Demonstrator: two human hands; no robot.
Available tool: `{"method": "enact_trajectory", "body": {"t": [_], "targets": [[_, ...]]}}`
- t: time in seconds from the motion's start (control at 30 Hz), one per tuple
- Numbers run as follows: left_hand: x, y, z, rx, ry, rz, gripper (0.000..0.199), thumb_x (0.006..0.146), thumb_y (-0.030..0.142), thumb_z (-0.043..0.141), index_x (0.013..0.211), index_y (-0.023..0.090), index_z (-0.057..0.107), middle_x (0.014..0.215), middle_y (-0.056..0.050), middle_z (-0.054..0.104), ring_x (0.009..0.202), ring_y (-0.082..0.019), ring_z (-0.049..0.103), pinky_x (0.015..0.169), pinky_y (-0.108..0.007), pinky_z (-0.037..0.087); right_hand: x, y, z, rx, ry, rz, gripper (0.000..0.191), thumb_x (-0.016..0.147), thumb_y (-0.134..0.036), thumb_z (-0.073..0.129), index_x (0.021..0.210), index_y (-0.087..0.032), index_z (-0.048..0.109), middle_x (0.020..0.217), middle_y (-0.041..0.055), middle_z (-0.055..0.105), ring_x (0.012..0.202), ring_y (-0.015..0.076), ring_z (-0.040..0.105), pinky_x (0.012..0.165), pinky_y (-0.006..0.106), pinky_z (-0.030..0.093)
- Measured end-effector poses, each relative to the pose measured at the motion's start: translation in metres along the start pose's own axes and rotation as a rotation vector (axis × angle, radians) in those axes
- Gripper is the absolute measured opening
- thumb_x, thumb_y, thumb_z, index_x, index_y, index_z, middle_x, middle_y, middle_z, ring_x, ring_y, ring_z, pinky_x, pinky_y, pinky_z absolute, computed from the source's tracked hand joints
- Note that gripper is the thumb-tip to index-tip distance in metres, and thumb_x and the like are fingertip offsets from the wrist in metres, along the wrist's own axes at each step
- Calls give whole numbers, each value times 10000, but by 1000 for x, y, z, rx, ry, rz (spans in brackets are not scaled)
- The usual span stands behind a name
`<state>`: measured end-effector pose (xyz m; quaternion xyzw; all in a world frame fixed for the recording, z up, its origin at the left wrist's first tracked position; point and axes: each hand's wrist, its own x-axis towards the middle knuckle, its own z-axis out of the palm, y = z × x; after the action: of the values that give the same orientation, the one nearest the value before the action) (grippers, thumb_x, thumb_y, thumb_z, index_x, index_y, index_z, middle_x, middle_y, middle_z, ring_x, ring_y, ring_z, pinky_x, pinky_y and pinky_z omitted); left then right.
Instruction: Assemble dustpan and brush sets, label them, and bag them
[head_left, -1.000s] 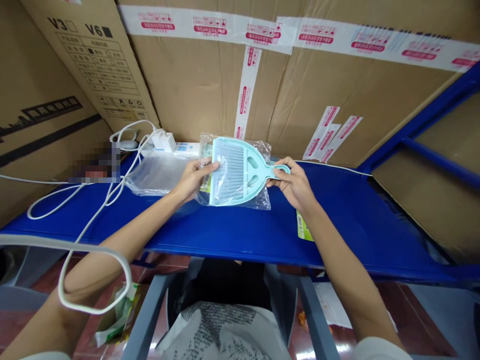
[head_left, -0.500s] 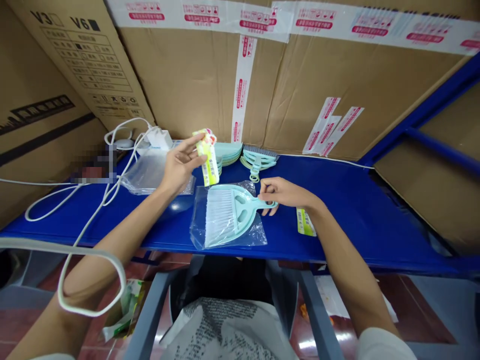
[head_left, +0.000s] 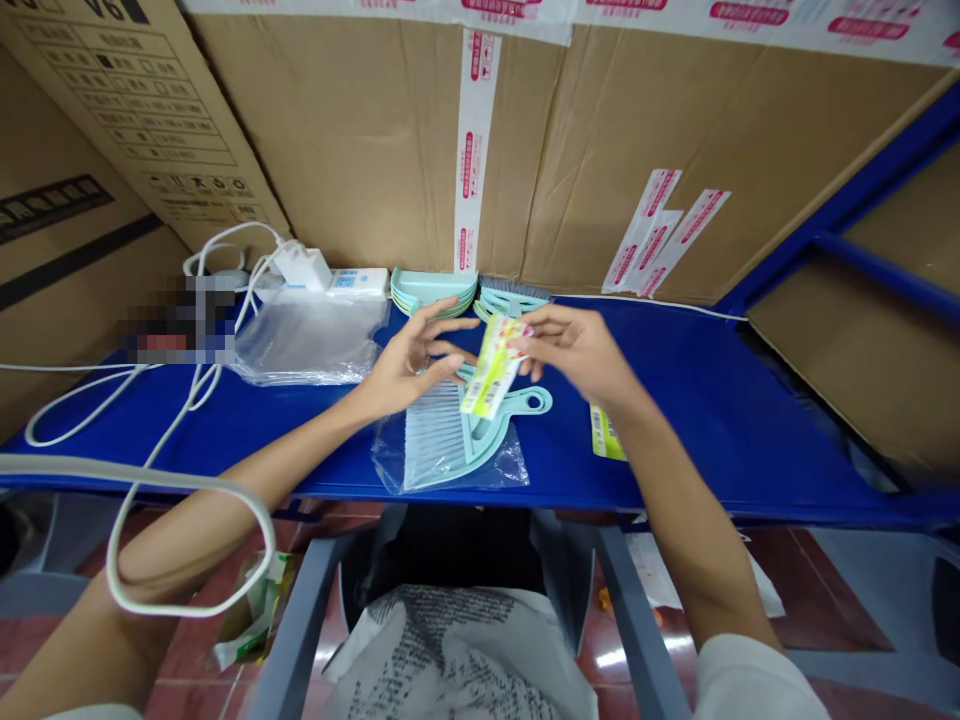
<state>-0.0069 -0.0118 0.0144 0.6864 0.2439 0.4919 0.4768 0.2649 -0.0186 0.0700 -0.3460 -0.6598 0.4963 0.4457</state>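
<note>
My right hand pinches a yellow-green and white card by its upper right end, above the brush set. My left hand is just left of the card, fingers spread, holding nothing. Below lies a light-blue dustpan with a white-bristled brush, its ringed handle pointing right. A clear plastic bag lies around and under its bristle end. Another yellow-green card lies on the blue table beside my right forearm, which partly covers it.
Behind stand stacked light-blue dustpans and brushes. Clear bags are piled at the left, near a power strip and white cables. Cardboard walls the back of the blue table.
The card has passed from my left hand to my right and moved right, over the brush set. My right hand has let go of the handle. My left hand has opened.
</note>
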Motion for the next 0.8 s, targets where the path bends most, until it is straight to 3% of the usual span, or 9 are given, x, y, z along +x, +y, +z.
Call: {"method": "enact_trajectory", "body": {"t": [0.07,0.17,0.3,0.47,0.6,0.7,0.8], "targets": [[4,-2,-7,7,61,29,680,957,479,819,1544,343,504,1485,-144,662,982,-258,821,694,-359,731,-5,-13,-38,-28,-75,158,444,750,-449,988,1027,-172,779,784,54,792,574,166,714,505,280,599],[9,-7,-19,30,155,31,634,963,541,801,1487,324,518,1405,-131,696,885,-230,827,609,-307,704,-13,-26,-94,-92,-26,331,490,666,-428,1036,957,-141,765,678,44,753,494,156,678,453,259,563],[13,-15,-27,57,216,15,631,941,580,818,1430,317,517,1357,-120,707,829,-206,824,575,-271,678,-20,-24,-130,-201,-58,507,578,591,-480,1059,929,-140,737,670,59,763,500,181,706,455,265,582],[13,-22,-29,70,231,6,610,950,560,807,1401,290,498,1333,-119,704,786,-192,810,552,-279,671,-20,-6,-140,-380,-153,748,599,619,-541,1048,943,-160,717,773,130,816,633,250,792,534,306,649],[13,-23,-30,99,245,-2,561,968,508,789,1398,286,506,1337,-123,701,764,-178,801,540,-271,666,-16,4,-143,-753,33,821,434,831,-541,913,904,-189,670,690,109,778,566,227,751,469,286,588],[13,-24,-30,125,246,-5,549,973,496,781,1405,290,511,1346,-125,698,771,-175,797,534,-266,663,-12,6,-128,-991,105,810,395,952,-578,764,1061,-208,681,738,88,775,572,243,753,540,351,627],[12,-26,-30,144,251,-6,551,969,495,787,1404,285,521,1340,-122,695,773,-178,796,528,-268,661,-9,4,-98,-1161,-34,808,589,986,-735,607,1242,-212,694,923,146,802,614,282,766,641,431,637]]}}
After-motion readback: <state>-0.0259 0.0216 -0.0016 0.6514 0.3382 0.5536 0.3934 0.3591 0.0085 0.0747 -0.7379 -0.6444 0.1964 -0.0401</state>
